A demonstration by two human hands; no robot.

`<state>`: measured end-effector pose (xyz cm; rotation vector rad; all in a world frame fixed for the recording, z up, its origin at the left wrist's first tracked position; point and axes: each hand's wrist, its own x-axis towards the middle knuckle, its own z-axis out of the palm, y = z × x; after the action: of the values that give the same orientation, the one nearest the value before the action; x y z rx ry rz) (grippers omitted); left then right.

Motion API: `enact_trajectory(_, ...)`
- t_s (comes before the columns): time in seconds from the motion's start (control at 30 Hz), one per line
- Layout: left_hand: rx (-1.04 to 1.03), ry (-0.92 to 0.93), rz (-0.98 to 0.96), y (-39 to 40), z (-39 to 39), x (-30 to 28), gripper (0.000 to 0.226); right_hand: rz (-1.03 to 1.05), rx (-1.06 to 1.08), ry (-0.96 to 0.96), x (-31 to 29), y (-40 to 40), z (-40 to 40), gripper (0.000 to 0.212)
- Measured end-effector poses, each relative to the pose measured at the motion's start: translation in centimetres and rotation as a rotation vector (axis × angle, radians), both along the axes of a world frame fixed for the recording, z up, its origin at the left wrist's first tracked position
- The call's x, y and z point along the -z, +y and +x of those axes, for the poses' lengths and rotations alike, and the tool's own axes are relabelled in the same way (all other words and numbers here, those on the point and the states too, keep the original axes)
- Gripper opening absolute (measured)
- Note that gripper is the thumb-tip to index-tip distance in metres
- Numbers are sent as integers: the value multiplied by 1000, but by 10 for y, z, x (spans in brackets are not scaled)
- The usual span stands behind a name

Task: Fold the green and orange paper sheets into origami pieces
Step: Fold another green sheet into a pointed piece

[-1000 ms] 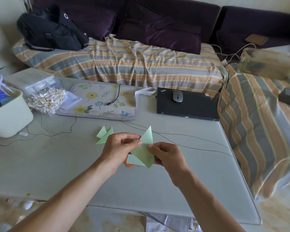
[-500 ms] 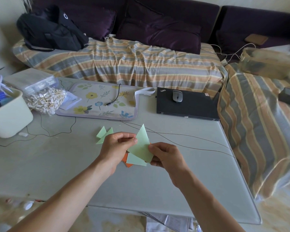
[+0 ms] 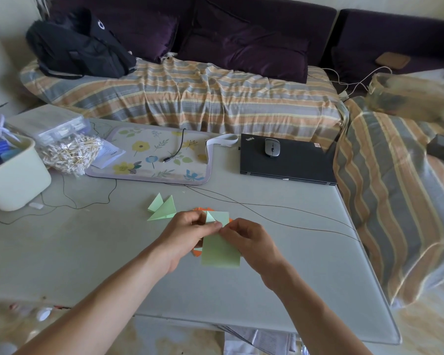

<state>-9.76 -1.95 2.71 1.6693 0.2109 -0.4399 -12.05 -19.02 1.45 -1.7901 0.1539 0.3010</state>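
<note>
Both hands meet over the middle of the grey surface point(image 3: 87, 252). The left hand point(image 3: 187, 233) pinches the green sheet point(image 3: 219, 248) near its upper part, thumb and fingertips closed on the paper. The right hand point(image 3: 249, 239) pinches the same sheet from the other side, fingers curled onto it; so each grip is grasping the green sheet. A small corner of the sheet is turned up into a triangle at the top, between the two hands. The lower part of the sheet hangs flat toward the person.

Orange paper point(image 3: 198, 251) lies on the surface under the hands, only bits of its edge showing above and below the green sheet.

Just to the left of the left hand, two folded green pieces point(image 3: 163, 207) lie on the surface, pointed and overlapping.

Further back: a floral mat point(image 3: 149, 157) with a cable end on it, a closed black laptop point(image 3: 290, 162) with a grey mouse point(image 3: 272, 147) on top, a cream tub point(image 3: 13, 180) at the left edge, a bag of cotton swabs point(image 3: 69, 153) beside it. Thin wires point(image 3: 280, 216) run across the surface. Behind it stands a sofa with a striped cover point(image 3: 203, 98) and a black backpack point(image 3: 80, 47).
</note>
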Motion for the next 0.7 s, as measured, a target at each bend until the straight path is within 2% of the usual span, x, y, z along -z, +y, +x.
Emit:
enact_trajectory(0.17, -83, -16, -44, -3, 0, -2, 15, -57, 10, -21, -2, 1, 1, 19)
enact_trajectory(0.33, -157, -53, -64, -3, 1, -3, 25, -46, 29, 18, -4, 0, 1, 21)
enact_trajectory(0.5, -244, 16, -76, 1, 6, -3, 25, -33, 37, 58, -3, -5, 2, 22)
enact_trajectory(0.57, -246, -22, -20, 2, 7, -1, 26, -58, 46, 63, -1, -5, 2, 20)
enact_trajectory(0.7, -238, -201, 231, 2, 7, 7, 22, -54, 57, 65, 1, -6, 1, 13)
